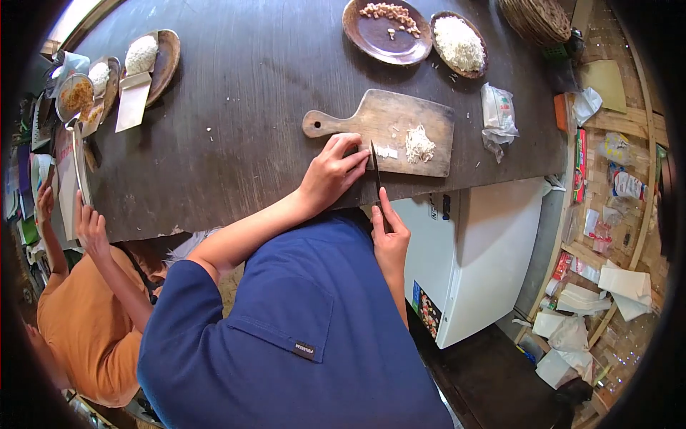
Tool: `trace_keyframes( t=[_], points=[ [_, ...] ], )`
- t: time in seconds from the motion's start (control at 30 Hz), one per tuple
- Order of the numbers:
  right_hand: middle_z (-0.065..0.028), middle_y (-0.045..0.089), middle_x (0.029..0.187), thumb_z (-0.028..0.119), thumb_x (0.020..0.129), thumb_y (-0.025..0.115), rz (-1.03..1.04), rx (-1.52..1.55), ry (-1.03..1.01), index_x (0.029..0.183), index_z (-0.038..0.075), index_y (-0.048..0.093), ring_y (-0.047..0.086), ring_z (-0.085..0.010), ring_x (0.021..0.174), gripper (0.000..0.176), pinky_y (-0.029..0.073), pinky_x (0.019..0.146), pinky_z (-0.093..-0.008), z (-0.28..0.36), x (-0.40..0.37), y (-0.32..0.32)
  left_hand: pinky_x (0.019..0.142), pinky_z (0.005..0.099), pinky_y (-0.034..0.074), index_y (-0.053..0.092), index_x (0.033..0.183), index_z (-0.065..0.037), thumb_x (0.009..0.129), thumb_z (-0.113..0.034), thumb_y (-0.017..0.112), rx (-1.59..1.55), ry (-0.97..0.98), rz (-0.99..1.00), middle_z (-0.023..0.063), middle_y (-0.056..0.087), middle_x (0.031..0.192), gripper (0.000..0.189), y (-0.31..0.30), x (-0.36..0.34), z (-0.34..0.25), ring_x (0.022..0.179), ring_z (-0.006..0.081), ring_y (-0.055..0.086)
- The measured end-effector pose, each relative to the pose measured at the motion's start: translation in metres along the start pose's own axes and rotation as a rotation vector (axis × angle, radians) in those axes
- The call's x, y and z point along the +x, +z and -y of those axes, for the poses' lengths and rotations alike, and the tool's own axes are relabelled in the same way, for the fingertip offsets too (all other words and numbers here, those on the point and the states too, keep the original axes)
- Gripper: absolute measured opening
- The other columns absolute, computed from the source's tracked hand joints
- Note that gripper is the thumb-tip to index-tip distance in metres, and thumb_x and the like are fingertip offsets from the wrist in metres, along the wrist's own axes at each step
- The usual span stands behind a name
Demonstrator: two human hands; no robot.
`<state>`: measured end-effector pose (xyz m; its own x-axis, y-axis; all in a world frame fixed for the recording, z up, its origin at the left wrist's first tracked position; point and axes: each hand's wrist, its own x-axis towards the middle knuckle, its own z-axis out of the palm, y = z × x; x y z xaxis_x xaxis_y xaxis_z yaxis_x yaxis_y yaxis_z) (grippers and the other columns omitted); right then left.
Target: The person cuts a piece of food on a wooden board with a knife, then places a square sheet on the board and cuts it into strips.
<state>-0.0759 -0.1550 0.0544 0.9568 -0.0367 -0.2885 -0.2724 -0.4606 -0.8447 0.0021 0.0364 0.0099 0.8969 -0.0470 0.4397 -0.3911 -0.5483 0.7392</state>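
Note:
On the wooden cutting board [407, 107], my left hand [330, 171] has its fingers curled and pressed together, apparently on a white piece of food mostly hidden beneath the fingertips. My right hand [390, 239] grips a knife [376, 169] at the board's near edge, index finger stretched along it. The dark blade stands beside my left fingertips. Just right of the blade lie small white cut bits [386, 152], and past them a heap of thin white shreds [419, 144]. The board's handle points left.
Toward the back are a brown plate [371, 48] with small tan pieces and a bowl of white shreds [459, 44]. A plastic packet [498, 114] lies right of the board. On the left, a person in orange [89, 322] holds a strainer [74, 96]. A white appliance [493, 250] stands below the table.

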Motion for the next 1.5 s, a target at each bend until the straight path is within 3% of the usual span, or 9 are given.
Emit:
trace_keyframes(
  t=[0.5, 0.6, 0.67, 0.77, 1.5],
  points=[
    [-0.0082, 0.058, 0.079, 0.012, 0.104, 0.071, 0.026, -0.075, 0.011, 0.147, 0.019, 0.067, 0.046, -0.0102, 0.069, 0.044, 0.046, 0.065, -0.0303, 0.012, -0.003, -0.011, 0.092, 0.0389, 0.062, 0.075, 0.111, 0.000, 0.084, 0.002, 0.081, 0.013, 0.011, -0.023, 0.0136, 0.064, 0.120, 0.027, 0.002, 0.000, 0.000, 0.112, 0.0316, 0.066],
    [-0.0024, 0.060, 0.078, 0.012, 0.105, 0.071, 0.032, -0.030, -0.014, 0.148, 0.018, 0.067, 0.045, -0.0075, 0.067, 0.044, 0.044, 0.061, -0.0277, 0.010, -0.002, -0.013, 0.093, 0.0399, 0.061, 0.075, 0.111, 0.000, 0.084, 0.001, 0.082, 0.011, 0.007, -0.013, 0.0136, 0.064, 0.119, 0.028, 0.001, 0.000, 0.000, 0.113, 0.0321, 0.066],
    [0.0036, 0.060, 0.079, 0.012, 0.106, 0.069, 0.091, 0.181, 0.237, 0.149, 0.018, 0.067, 0.044, -0.0044, 0.062, 0.043, 0.040, 0.056, -0.0237, 0.017, -0.003, -0.015, 0.094, 0.0405, 0.060, 0.075, 0.111, -0.001, 0.083, 0.001, 0.082, 0.024, 0.020, -0.015, 0.0136, 0.065, 0.120, 0.029, 0.003, -0.001, 0.001, 0.113, 0.0323, 0.066],
    [0.0062, 0.058, 0.079, 0.012, 0.107, 0.068, 0.089, 0.250, 0.206, 0.149, 0.018, 0.066, 0.041, -0.0021, 0.060, 0.043, 0.037, 0.053, -0.0210, 0.012, -0.002, -0.010, 0.095, 0.0414, 0.059, 0.075, 0.111, -0.001, 0.083, 0.000, 0.083, 0.041, 0.025, -0.023, 0.0137, 0.065, 0.120, 0.029, 0.003, -0.001, 0.001, 0.114, 0.0325, 0.066],
    [0.0036, 0.059, 0.079, 0.017, 0.106, 0.070, 0.061, 0.204, 0.200, 0.149, 0.020, 0.066, 0.044, -0.0038, 0.062, 0.044, 0.042, 0.056, -0.0225, 0.013, -0.003, -0.007, 0.093, 0.0391, 0.060, 0.079, 0.107, -0.002, 0.083, 0.001, 0.083, -0.075, -0.039, -0.030, 0.0117, 0.068, 0.117, 0.024, 0.000, 0.002, 0.002, 0.115, 0.0307, 0.066]
  ],
)
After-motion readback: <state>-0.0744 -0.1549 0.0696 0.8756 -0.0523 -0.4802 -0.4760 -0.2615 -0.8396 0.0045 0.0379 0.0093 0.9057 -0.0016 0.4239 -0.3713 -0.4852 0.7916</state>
